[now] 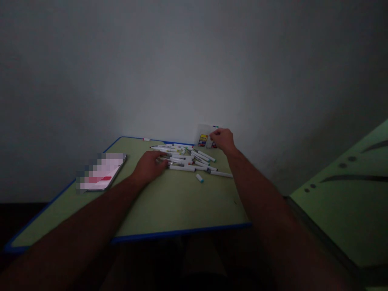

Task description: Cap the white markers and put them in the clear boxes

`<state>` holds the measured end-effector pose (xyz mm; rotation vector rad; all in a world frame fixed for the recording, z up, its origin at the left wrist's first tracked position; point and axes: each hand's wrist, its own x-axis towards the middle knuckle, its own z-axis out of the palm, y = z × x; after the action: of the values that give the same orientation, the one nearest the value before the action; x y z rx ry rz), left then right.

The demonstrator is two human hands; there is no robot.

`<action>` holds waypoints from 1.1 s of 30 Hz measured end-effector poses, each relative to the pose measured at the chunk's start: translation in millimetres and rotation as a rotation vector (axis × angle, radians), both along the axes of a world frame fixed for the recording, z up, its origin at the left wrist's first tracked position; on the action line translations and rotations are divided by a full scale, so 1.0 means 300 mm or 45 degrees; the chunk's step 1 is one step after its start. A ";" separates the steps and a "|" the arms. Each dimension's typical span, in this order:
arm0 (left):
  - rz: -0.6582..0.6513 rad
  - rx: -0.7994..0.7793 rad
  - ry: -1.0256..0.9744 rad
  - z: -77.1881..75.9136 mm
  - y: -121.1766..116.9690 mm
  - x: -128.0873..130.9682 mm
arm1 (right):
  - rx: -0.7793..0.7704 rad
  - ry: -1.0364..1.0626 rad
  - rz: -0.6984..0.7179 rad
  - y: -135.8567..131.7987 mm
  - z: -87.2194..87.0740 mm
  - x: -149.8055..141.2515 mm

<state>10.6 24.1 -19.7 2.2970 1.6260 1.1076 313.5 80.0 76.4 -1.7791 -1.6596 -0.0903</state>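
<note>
A heap of several white marker pens lies at the far middle of a green desk with a blue rim. My left hand rests on the left end of the heap, fingers curled over a pen. My right hand is at the far right edge, its fingers closed on a clear marker case that stands upright against the wall, with pens sticking out of its top. A loose cap lies in front of the heap.
A flat blurred-out device lies at the desk's left side. One single pen lies at the far edge. A second green desk stands to the right. A grey wall rises directly behind the desk.
</note>
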 end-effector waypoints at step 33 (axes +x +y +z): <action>0.308 -0.094 0.188 0.057 -0.013 -0.024 | -0.134 0.004 0.226 -0.204 -0.180 -0.029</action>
<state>3.4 20.2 -2.7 2.2271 2.0083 0.9201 305.0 18.6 22.5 -1.6978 -1.8420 0.0814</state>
